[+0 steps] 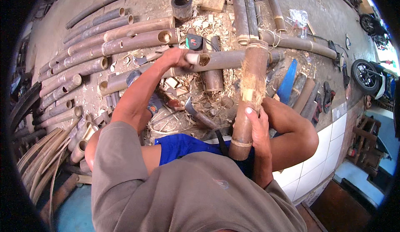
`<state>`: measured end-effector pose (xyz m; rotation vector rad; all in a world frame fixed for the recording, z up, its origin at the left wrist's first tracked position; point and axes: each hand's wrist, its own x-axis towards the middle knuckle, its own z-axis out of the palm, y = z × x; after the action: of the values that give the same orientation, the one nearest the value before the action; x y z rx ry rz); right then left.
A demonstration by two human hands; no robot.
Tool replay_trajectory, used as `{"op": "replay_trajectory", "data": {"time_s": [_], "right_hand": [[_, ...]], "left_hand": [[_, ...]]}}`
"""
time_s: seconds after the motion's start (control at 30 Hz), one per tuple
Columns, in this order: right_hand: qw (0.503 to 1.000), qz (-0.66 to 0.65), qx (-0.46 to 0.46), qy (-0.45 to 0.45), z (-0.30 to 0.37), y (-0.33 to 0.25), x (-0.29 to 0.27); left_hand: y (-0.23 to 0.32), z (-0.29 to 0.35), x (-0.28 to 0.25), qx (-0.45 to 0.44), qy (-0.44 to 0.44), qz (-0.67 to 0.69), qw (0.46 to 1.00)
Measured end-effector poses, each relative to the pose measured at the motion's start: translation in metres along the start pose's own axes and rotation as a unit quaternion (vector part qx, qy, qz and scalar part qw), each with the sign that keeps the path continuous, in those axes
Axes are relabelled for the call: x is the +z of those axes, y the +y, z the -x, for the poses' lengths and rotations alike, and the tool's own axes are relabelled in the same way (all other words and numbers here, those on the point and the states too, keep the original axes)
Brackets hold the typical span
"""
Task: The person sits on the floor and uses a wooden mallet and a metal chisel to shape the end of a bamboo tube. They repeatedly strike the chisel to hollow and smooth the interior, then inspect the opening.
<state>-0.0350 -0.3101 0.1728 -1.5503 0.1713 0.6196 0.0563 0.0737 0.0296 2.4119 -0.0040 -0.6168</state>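
Note:
My right hand (259,128) is closed round a thick bamboo tube (246,121), its thumb lying along the front. The tube slants up and away over my lap; a band at its middle is scraped to pale, frayed fibre. Farther off to the left, my left hand (177,58) is closed round a short whitish cylinder (192,58). This cylinder sits beside an oval hole in a long bamboo pole (227,60) lying crosswise; whether it touches the pole I cannot tell. A short bamboo log (213,81) lies under that pole.
Several bamboo poles (137,40) lie at the left, with split strips (41,161) nearer. A tape measure (194,41), a curved-bladed tool (200,114) and a blue saw blade (287,82) lie among wood shavings. White tiles (312,161) edge the right; a motorcycle wheel (365,76) stands beyond.

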Motion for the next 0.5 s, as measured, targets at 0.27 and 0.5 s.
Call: {"op": "replay_trajectory", "data": {"time_s": [0.27, 0.5], "right_hand": [[0.998, -0.051, 0.043, -0.004, -0.003, 0.003, 0.01], [0.999, -0.036, 0.001, -0.007, -0.012, 0.023, 0.009]], "left_hand": [[-0.009, 0.024, 0.035, 0.051, 0.124, -0.199, 0.971], [0.003, 0.051, 0.076, 0.045, 0.236, -0.229, 0.943]]}}
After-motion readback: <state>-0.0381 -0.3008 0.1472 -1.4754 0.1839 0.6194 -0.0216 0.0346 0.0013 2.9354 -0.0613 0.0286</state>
